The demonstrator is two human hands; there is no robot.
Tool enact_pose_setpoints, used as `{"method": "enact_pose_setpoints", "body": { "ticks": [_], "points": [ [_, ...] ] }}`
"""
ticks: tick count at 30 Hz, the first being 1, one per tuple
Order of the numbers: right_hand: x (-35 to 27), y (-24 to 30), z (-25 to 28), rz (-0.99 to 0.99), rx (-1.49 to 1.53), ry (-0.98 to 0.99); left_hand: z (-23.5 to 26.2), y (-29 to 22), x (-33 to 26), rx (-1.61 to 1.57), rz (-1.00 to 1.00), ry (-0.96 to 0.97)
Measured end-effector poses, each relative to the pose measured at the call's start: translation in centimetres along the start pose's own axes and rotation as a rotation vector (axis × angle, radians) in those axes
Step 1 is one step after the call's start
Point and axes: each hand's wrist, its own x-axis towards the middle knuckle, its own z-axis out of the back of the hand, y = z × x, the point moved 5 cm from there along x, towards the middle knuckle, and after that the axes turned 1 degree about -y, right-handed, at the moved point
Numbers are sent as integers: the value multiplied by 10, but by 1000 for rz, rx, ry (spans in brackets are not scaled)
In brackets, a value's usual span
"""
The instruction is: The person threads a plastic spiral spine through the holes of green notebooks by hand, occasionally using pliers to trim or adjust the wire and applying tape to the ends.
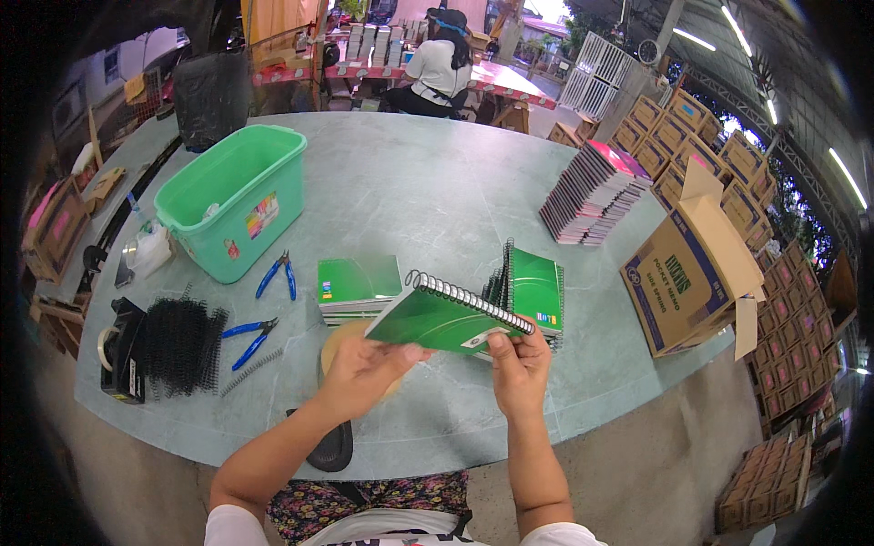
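Note:
Held between both hands is a green spiral notebook (437, 318), tilted, with a black coil along its upper edge. My left hand (371, 366) grips its lower left edge. My right hand (521, 369) pinches the right end beside the coil, thumb on the cover. Behind the notebook on the left lies a stack of green notebooks (360, 280) without visible coils. Just beyond my right hand sits another stack of coiled green notebooks (535, 287). A round tan object (341, 344) is partly hidden by my left hand.
On the left are a green plastic bin (241, 214), blue-handled cutters (248, 338), more cutters (279, 276), a pile of black coils (187, 344) and a tape dispenser (123, 350). To the right stand stacked pink-covered notebooks (592, 196) and an open carton (678, 278). A person (442, 68) sits beyond.

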Motion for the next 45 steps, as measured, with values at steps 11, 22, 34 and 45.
{"method": "enact_pose_setpoints", "body": {
  "ticks": [11, 22, 34, 45],
  "points": [
    [24, -3, 71, 112, -1259, -83, -57, -31, 105, 779, -651, -87],
    [49, -22, 125, -248, -221, -183, -79, 69, 117, 857, -312, 115],
    [51, -35, 109, -284, -78, -182, -76, 128, 146, 319, 232, 84],
    [39, -25, 110, -171, -54, -464, -45, 98, 111, 851, -101, -40]
  ]
}}
